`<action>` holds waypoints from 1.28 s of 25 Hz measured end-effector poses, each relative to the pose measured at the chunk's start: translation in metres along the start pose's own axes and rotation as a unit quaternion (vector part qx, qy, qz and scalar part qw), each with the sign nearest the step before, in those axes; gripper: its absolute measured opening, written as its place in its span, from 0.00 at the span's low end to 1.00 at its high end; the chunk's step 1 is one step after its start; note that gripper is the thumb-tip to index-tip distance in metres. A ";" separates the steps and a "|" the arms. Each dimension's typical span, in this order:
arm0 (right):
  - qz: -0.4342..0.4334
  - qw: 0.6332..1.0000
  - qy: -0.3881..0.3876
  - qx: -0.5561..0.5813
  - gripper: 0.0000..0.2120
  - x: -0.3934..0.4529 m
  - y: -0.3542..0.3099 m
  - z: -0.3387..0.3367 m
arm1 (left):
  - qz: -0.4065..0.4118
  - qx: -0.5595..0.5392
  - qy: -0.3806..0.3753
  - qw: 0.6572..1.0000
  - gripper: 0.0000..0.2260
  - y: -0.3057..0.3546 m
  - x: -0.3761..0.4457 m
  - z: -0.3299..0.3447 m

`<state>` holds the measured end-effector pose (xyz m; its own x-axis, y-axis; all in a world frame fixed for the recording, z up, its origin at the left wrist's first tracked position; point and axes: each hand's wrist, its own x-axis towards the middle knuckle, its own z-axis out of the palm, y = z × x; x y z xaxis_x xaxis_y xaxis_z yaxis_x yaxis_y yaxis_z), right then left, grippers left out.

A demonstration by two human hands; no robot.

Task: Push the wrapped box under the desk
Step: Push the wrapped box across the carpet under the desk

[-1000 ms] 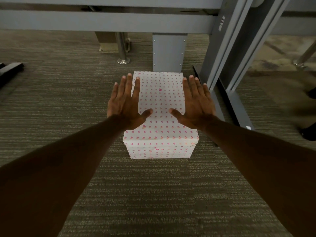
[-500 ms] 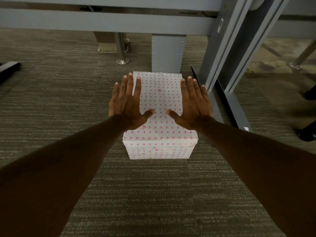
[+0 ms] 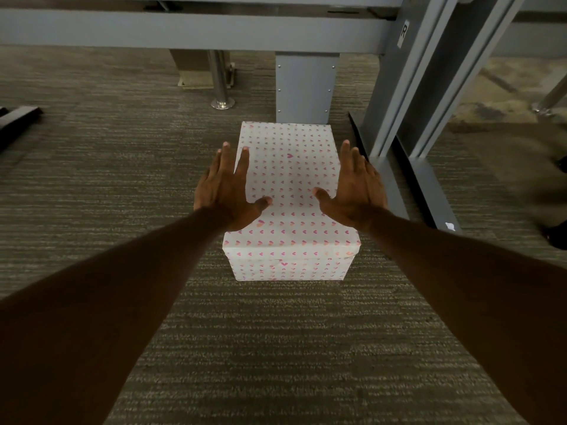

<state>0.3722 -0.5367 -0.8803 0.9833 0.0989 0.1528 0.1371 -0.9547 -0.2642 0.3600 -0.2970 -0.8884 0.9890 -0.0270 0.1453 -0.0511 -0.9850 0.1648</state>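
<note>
The wrapped box (image 3: 290,179), white paper with small pink hearts, lies lengthwise on the carpet, its far end close to a grey desk panel (image 3: 306,87). The desk's grey crossbeam (image 3: 184,30) spans the top of the view. My left hand (image 3: 228,191) is at the box's left top edge, fingers spread, thumb over the top. At the right top edge is my right hand (image 3: 356,188), fingers extended and thumb on the paper. Neither hand grips the box. Whether the palms touch it I cannot tell.
A grey desk leg with a long floor foot (image 3: 395,167) stands just right of the box. A chrome post with a round base (image 3: 221,99) stands behind on the left. A dark object (image 3: 18,113) lies at the far left. Dark shoes (image 3: 558,234) show at the right edge.
Both hands have slid outward from the box's top toward its left and right edges. The box looks in about the same place.
</note>
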 end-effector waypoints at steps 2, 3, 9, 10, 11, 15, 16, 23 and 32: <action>0.034 0.999 -0.013 0.036 0.45 -0.001 0.000 0.004 | -0.049 -0.050 -0.051 0.996 0.45 -0.006 -0.001 0.008; 0.052 0.996 -0.024 0.062 0.42 -0.001 0.000 0.007 | -0.080 -0.087 -0.063 0.991 0.42 -0.008 -0.001 0.012; 0.173 0.963 -0.036 0.202 0.18 0.000 0.008 0.020 | -0.216 -0.258 -0.077 0.939 0.20 -0.013 -0.004 0.019; 0.197 0.957 -0.037 0.210 0.17 0.003 0.011 0.021 | -0.234 -0.272 -0.077 0.930 0.19 -0.013 -0.003 0.019; 0.219 0.950 -0.041 0.220 0.16 0.005 0.013 0.022 | -0.249 -0.286 -0.076 0.922 0.18 -0.014 -0.001 0.020; 0.302 0.897 -0.050 0.319 0.15 0.014 0.024 0.023 | -0.298 -0.393 -0.081 0.866 0.11 -0.024 0.006 0.021; 0.318 0.884 -0.044 0.339 0.13 0.016 0.027 0.023 | -0.306 -0.416 -0.086 0.852 0.10 -0.026 0.008 0.021; 0.358 0.807 -0.070 0.464 0.19 0.015 0.042 0.027 | -0.349 -0.474 -0.090 0.803 0.05 -0.025 0.013 0.022; 0.341 0.799 -0.068 0.490 0.16 0.021 0.067 0.017 | -0.347 -0.504 -0.078 0.787 0.10 -0.003 0.022 0.031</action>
<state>0.4037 -0.5939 -0.9115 0.8637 -0.2572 -0.4334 -0.4748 -0.1271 -0.8709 0.3861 -0.2996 -0.9164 0.8281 0.3605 -0.4292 0.5027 -0.1390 0.8532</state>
